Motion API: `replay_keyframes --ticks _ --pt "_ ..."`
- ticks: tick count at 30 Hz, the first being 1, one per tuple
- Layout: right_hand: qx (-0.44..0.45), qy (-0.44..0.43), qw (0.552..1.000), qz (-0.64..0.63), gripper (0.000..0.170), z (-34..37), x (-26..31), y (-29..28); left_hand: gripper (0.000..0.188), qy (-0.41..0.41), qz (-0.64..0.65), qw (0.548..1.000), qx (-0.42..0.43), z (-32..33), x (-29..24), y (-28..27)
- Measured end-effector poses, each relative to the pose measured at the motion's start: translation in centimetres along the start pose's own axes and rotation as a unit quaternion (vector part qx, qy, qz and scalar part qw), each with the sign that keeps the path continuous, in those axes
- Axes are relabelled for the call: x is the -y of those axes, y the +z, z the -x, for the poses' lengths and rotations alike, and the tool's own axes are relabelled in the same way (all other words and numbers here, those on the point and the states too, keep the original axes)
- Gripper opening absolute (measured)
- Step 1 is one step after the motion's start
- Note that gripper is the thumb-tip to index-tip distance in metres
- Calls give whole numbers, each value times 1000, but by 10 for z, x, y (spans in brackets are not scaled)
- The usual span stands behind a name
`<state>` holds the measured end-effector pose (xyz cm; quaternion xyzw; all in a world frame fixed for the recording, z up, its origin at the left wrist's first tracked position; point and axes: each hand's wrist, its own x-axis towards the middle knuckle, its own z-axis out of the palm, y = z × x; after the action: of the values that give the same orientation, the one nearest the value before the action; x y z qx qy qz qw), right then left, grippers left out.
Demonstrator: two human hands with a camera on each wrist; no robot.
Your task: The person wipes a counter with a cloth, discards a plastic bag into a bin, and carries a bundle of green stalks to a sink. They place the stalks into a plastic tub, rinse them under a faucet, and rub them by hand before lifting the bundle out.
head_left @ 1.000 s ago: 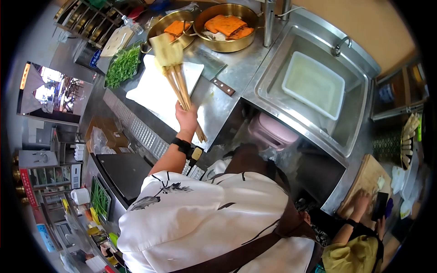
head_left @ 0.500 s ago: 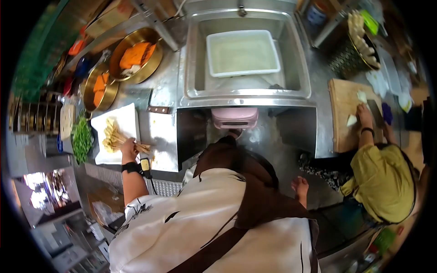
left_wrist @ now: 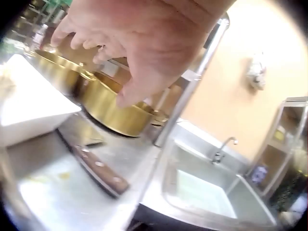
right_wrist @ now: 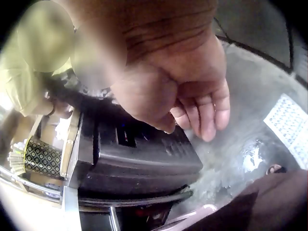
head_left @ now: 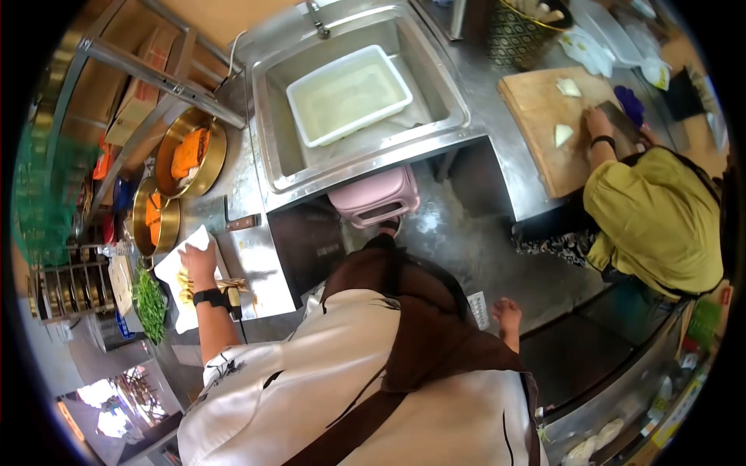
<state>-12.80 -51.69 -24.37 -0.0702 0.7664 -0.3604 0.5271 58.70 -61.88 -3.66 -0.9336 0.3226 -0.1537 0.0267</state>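
My left hand (head_left: 200, 266) is over the white tray (head_left: 165, 269), its fingers spread and nothing gripped in the left wrist view. On that tray lies a bundle of wooden skewers (head_left: 235, 285) threaded with pale yellow food, partly hidden by the hand and wrist. A cleaver with a brown handle (left_wrist: 103, 171) rests on the steel counter beside the tray. Down at my side hangs my right hand (head_left: 508, 317), fingers loosely curled. The right wrist view shows that same hand (right_wrist: 202, 96) holding nothing above the floor.
Two brass pots, a larger one (head_left: 214, 159) and a smaller one (head_left: 169, 241), hold orange slabs behind the tray. Leafy greens (head_left: 149, 304) lie left of it. A water-filled tub (head_left: 299, 116) sits in the sink (head_left: 272, 147). Another person (head_left: 653, 210) cuts at a wooden board (head_left: 528, 109).
My left hand has lowered the skewers onto the tray and let them go, then moved off toward the tray's far side. The view has swung right, and my right hand has come into sight.
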Motion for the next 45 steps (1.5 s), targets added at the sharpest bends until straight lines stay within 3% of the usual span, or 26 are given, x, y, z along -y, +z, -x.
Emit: replay_keyframes --ticks 2,4,6,8,10,13,16,18,22,27,30,34,37,38,45 --pt "-12 -1 1000 -9 15 5 -9 -11 65 84 156 984 -25 -9 -42 -10" --pt "-20 -16 999 -36 15 8 -16 -21 56 187 240 952 26 -8 -91 -28" --pt "-27 -24 998 -47 15 14 -21 -31 52 186 334 918 110 8 -138 -44" --pt "-32 -29 997 -56 15 18 -30 -39 47 237 391 873 167 9 -173 -25" --pt "-55 -8 995 -83 15 22 -45 -46 42 221 450 799 332 25 -214 -51" --pt "-59 12 991 -120 15 29 -70 -60 37 258 371 790 414 25 -262 -51" --pt "-97 7 984 -150 14 40 -89 -68 45 331 341 799 369 -7 -307 18" --pt "-124 12 978 -166 13 49 -109 -71 51 392 249 821 332 -12 -339 15" --pt "-140 41 960 -241 13 85 -124 -49 55 467 102 818 319 -34 -395 57" --pt "-212 131 950 -188 16 136 -100 5 53 543 -19 751 376 -63 -435 127" --pt "-230 158 946 -168 18 153 -78 33 46 574 -70 721 382 -60 -446 126" --pt "-212 143 958 -129 14 163 -48 65 46 622 -77 690 363 -64 -460 152" --pt "-212 132 960 -124 17 165 -27 90 20 614 -22 709 346 -58 -472 156" --pt "-207 142 961 -118 17 165 -22 98 17 645 -20 690 328 -58 -472 161" --pt "-177 166 965 -102 21 151 3 113 17 663 5 678 318 -72 -468 145"
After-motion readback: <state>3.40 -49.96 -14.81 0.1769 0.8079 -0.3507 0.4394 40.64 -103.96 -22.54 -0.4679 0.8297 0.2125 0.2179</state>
